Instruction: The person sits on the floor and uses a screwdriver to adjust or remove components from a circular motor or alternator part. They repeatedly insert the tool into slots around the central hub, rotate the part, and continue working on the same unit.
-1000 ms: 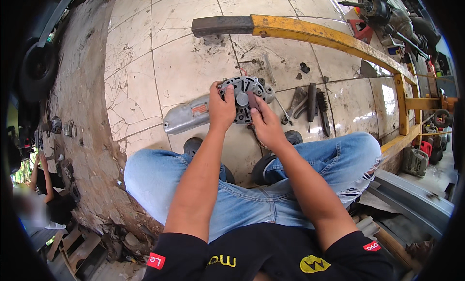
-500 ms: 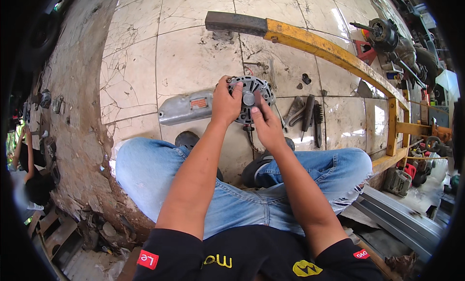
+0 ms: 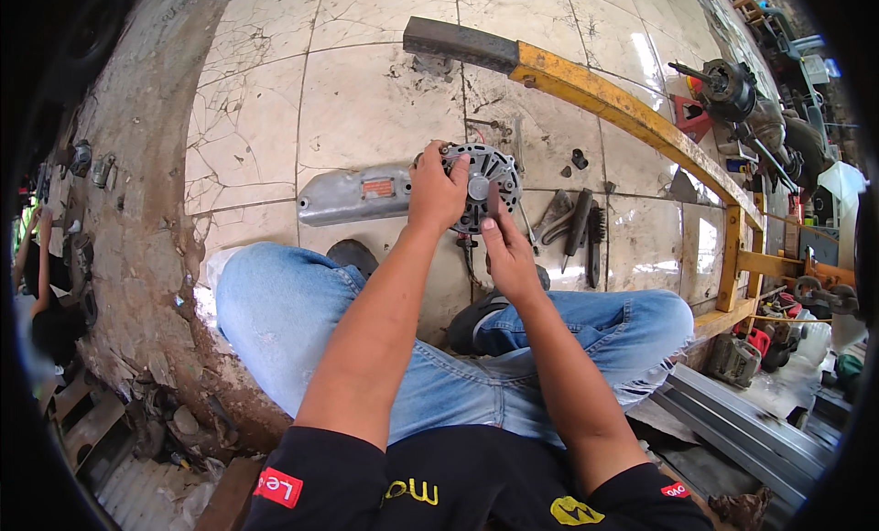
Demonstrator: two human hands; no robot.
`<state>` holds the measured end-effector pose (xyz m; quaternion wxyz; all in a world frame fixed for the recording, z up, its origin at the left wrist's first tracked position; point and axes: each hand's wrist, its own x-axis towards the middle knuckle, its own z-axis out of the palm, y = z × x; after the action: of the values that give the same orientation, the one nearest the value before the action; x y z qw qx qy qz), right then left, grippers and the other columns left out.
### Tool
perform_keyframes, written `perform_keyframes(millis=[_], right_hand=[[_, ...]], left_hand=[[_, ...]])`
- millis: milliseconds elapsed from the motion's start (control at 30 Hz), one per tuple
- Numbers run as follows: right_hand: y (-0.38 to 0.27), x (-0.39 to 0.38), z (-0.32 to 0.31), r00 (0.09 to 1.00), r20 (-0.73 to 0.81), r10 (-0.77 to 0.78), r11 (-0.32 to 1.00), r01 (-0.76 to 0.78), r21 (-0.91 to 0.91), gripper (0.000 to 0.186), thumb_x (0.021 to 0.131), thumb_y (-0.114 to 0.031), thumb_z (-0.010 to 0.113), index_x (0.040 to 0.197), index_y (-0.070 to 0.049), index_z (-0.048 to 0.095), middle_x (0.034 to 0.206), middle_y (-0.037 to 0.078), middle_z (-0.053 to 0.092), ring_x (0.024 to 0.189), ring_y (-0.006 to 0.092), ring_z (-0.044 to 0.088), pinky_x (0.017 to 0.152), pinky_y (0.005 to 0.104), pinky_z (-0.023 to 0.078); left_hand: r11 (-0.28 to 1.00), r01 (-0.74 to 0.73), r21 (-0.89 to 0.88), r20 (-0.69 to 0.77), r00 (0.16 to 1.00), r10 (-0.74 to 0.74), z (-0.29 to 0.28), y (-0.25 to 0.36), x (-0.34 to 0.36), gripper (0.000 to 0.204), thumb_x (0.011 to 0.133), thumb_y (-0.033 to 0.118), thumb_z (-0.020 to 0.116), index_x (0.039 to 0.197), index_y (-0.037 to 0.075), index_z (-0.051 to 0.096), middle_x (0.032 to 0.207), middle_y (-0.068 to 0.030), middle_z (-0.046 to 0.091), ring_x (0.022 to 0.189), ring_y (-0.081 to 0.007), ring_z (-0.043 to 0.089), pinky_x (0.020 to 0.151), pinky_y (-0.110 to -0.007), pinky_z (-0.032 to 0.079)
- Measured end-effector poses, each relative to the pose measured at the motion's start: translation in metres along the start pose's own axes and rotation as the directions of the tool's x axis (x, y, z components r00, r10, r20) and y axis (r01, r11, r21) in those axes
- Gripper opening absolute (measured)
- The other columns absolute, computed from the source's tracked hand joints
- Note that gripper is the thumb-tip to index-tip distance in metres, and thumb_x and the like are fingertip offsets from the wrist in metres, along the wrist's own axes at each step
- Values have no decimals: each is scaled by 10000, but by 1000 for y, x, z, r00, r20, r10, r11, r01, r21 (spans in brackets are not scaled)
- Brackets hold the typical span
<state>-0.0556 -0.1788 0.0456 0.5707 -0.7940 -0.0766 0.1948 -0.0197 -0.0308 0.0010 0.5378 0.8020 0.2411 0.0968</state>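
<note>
A round, slotted metal alternator [image 3: 502, 169] is held above the floor between my hands. My left hand [image 3: 438, 188] is closed around its left edge, the thumb lying on the slotted face. Between the thumb and fingers of my right hand [image 3: 511, 258] is a thin brown strip [image 3: 493, 200], pressed against the face just right of the hub. The alternator hides part of the floor beneath it. Beside my left hand lies a long grey metal cover [image 3: 343, 200] with an orange label.
Right of the alternator lie a scraper [image 3: 558, 204], a dark-handled tool [image 3: 579, 222] and a wire brush [image 3: 597, 238]. A yellow metal frame [image 3: 623, 96] arches across the tiled floor. Machine parts [image 3: 728, 87] stand at the far right. Another person's arms [image 3: 43, 256] show at the far left.
My right hand and the brown strip have slid slightly down across the alternator's face. My left hand keeps its hold. The whole view has shifted a little.
</note>
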Motion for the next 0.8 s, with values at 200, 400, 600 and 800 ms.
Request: perform_keyframes(millis=[200, 400, 600, 800], right_hand=[[-1, 11, -2, 992, -31, 119, 988, -116, 105, 510, 1042, -339, 467, 1512, -157, 384, 657, -53, 434, 507, 45, 384, 468, 227, 350], [1, 5, 1, 993, -38, 113, 982, -105, 159, 521, 1044, -355, 462, 1493, -98, 400, 571, -54, 406, 464, 47, 369, 449, 230, 348], [2, 8, -7, 988, -19, 152, 982, -149, 119, 477, 1047, -288, 463, 1446, -29, 457, 965, 21, 630, 732, 73, 518, 659, 232, 432], [-9, 26, -7, 982, -13, -190, 973, 187, -136, 436, 1044, -238, 456, 1406, 2, 486, 1380, 168, 562, 1302, 212, 503, 1069, 313, 372]], left_hand=[[997, -46, 68, 21, 999, 45, -2, -4, 6, 517, 960, 383, 578, 1281, -12, 484, 1195, -270, 600, 1121, -421, 575, 945, -442, 452], [993, -40, 114, 27, 999, 37, -4, -4, 7, 529, 962, 390, 573, 1276, -27, 485, 1200, -278, 596, 1125, -434, 571, 952, -451, 448], [999, 36, -14, 75, 997, -35, -6, -2, 7, 565, 944, 407, 586, 1320, 2, 471, 1260, -260, 565, 1162, -462, 501, 1038, -487, 367], [998, -40, 47, 68, 997, 37, -5, -2, 7, 518, 956, 389, 580, 1282, -4, 497, 1207, -276, 595, 1133, -439, 561, 958, -474, 446]])
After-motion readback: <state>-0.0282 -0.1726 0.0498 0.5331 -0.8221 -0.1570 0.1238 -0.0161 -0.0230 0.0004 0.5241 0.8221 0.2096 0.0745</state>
